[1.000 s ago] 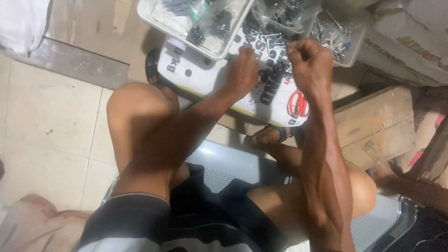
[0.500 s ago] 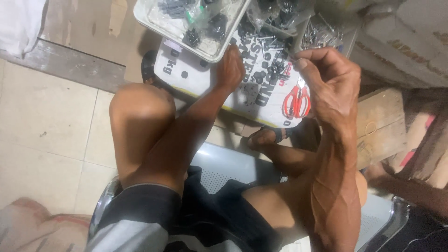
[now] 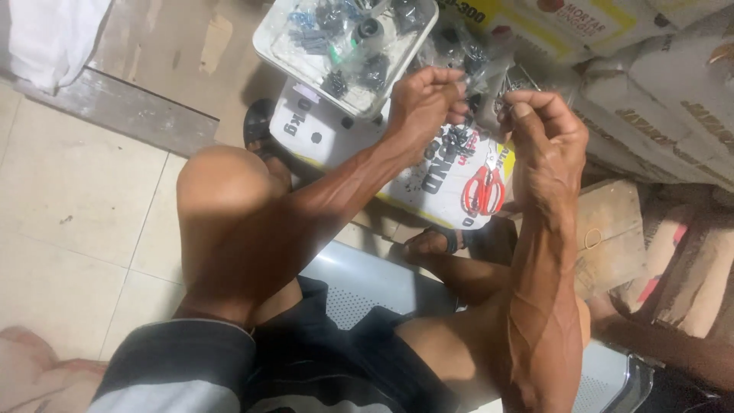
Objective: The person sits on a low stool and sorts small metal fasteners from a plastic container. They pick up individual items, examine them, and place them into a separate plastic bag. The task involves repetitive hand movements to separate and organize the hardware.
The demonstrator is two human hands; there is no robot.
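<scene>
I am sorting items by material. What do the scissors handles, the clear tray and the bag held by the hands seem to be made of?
Scissors handles: likely plastic, glossy uniform red.
Clear tray: probably transparent plastic; the parts inside show through its wall.
Bag, pinched between left hand and right hand: apparently thin clear plastic film, crinkled and shiny.

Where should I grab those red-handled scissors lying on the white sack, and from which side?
Take the red-handled scissors by their looped red handles, the widest and safest part. They lie flat on the white sack, handles nearest the person, blades pointing away, so probably come from above on the near side, beside the right hand.
</scene>
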